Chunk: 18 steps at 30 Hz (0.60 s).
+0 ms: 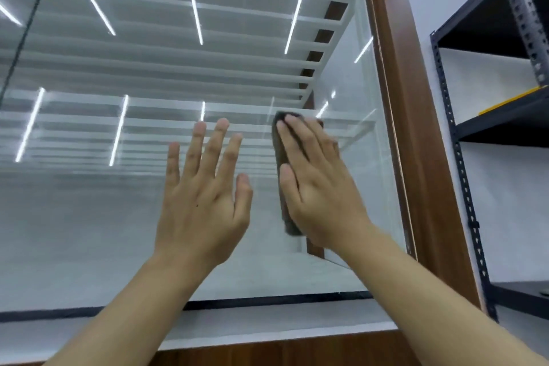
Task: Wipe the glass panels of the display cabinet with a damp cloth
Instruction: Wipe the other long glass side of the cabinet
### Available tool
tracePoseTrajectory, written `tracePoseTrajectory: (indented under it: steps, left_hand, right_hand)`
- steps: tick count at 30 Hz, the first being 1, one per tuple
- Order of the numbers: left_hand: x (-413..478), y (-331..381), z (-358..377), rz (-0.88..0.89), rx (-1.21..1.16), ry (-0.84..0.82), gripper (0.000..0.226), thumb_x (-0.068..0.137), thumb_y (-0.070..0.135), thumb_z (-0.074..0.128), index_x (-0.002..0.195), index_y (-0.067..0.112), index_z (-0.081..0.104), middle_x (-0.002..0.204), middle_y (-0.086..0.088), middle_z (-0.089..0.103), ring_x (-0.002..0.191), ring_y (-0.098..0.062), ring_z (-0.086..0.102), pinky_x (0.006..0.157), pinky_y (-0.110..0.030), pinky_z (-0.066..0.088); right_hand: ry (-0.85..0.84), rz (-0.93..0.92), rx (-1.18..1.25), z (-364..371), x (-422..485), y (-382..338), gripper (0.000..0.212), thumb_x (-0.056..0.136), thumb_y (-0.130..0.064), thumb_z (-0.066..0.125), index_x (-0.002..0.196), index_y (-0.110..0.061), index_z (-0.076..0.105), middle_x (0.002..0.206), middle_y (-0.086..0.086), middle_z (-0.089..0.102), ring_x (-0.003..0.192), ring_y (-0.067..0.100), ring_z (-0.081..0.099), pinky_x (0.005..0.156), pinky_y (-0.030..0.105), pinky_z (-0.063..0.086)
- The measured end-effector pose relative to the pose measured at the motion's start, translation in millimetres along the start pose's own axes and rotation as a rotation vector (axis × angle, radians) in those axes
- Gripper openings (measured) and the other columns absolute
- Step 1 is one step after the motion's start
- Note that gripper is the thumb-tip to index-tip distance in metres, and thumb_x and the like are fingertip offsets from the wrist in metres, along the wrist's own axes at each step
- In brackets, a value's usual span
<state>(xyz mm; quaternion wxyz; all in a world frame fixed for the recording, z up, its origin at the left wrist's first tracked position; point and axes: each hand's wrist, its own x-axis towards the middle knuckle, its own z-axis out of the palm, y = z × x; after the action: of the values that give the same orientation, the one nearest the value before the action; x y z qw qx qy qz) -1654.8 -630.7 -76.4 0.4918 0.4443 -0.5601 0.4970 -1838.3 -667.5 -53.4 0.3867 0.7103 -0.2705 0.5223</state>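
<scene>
The display cabinet's glass panel (98,211) fills most of the view and mirrors ceiling light strips. My right hand (318,187) presses a dark grey cloth (281,163) flat against the glass near the panel's right side, fingers straight and spread over it. Only the cloth's left edge and top show past the hand. My left hand (205,193) is raised beside it, to the left, fingers straight and spread, palm toward the glass; whether it touches the pane is unclear.
A brown wooden frame post (407,116) borders the glass on the right, and a wooden ledge (291,349) runs below it. A dark metal slotted shelf rack (463,187) stands at the far right against a white wall.
</scene>
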Motion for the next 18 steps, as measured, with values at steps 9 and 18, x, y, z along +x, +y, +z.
tracePoseTrajectory:
  steps: [9,18]
  left_hand:
    - [0,0,0,-0.004,0.02,-0.013,0.064,0.103,0.042,0.021,0.161,0.017,0.025,0.172,-0.001,0.01,0.159,-0.02,-0.001,0.128,-0.05,-0.001]
    - [-1,1,-1,-0.006,0.031,-0.008,0.065,0.102,0.041,0.019,0.161,0.014,0.025,0.172,-0.004,0.01,0.159,-0.024,0.001,0.127,-0.055,0.003]
  right_hand:
    - [0.16,0.366,0.007,-19,19,51,0.068,0.101,-0.039,0.013,0.161,-0.009,0.021,0.165,0.008,0.021,0.153,0.023,0.015,0.128,0.049,0.015]
    - [-0.052,-0.097,-0.109,-27,-46,66,0.061,0.107,-0.033,0.023,0.16,-0.005,0.02,0.167,0.012,0.021,0.157,0.024,0.014,0.126,0.052,0.022]
